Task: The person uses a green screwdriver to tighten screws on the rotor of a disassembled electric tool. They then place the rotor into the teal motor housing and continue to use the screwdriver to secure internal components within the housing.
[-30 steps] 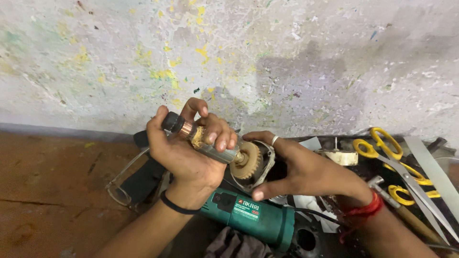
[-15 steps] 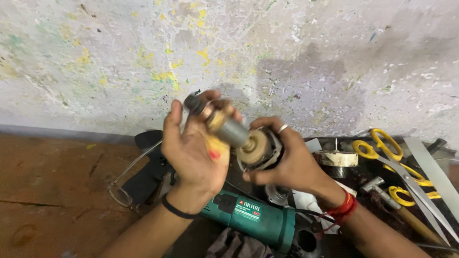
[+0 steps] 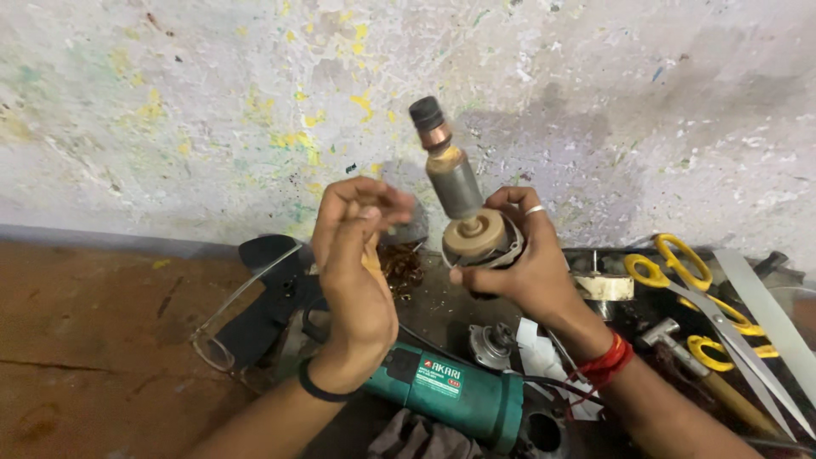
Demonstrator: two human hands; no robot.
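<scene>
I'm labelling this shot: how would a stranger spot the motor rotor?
Look in front of the paint-flecked wall, above the green grinder body. The right hand holds the motor rotor upright by its tan fan end; only it has a grey core and copper collar.

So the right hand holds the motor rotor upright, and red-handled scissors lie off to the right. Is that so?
Not quite: the scissors have yellow handles, not red, as the head view shows. The right hand does hold the rotor upright.

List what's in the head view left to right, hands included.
Eyeglasses → left hand → motor armature held up in the right hand → tape roll → yellow-handled scissors.
</scene>
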